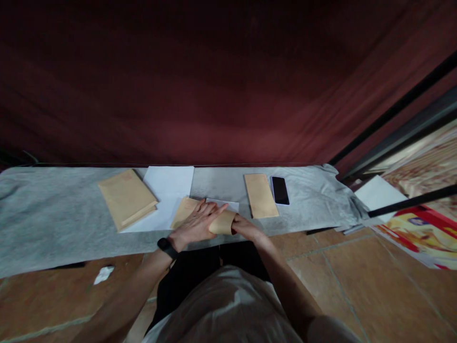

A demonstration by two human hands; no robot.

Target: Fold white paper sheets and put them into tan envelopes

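Note:
A brown paper envelope [223,222] lies crosswise at the table's front edge, its right end bulging open. My left hand [200,220] rests flat across it, fingers stretched and thumb apart, pressing it down. Into the open right end reaches my right hand [244,227]; its fingers are hidden inside the envelope. Behind the envelope, part of a folded white paper [228,206] shows on the cloth. A second brown envelope [261,196] lies flat to the right, beyond my right hand.
A stack of brown envelopes [126,197] overlaps white paper sheets [171,183] at left. Beside the right envelope is a phone [280,190]. Grey cloth [53,209] covers the narrow table, with a dark red curtain [214,95] behind. A colourful box [424,233] stands at right.

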